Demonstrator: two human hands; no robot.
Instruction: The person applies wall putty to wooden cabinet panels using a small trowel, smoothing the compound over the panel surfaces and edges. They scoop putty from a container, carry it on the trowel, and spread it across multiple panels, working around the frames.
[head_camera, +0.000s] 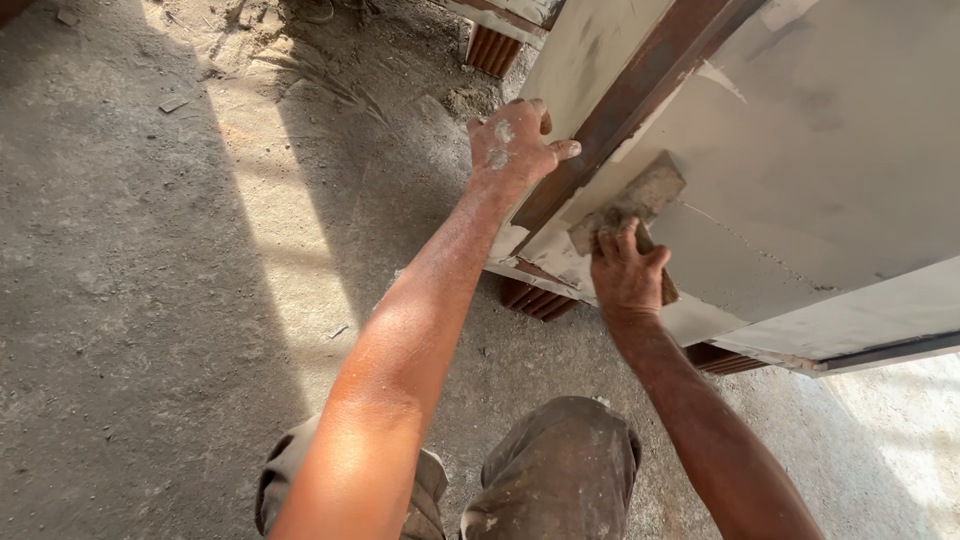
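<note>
The person's right hand (627, 275) has its grip closed around the handle of a flat trowel (630, 203), whose putty-caked blade lies against the pale, grey-white face of a door panel (820, 150). The trowel sits near the panel's lower left corner, just right of a brown wooden rail (625, 110) that runs diagonally up the panel. The left hand (515, 145) rests farther up, its fingers curled over the left edge of the panel beside the rail, thumb pointing right onto the wood; white putty smears its back. The panel stands on ribbed reddish bricks (537, 298), one under the near corner and another farther off. Below lies a dusty concrete floor (150, 300), sunlit in a strip, and the person's knees in dusty trousers (560, 470).
</note>
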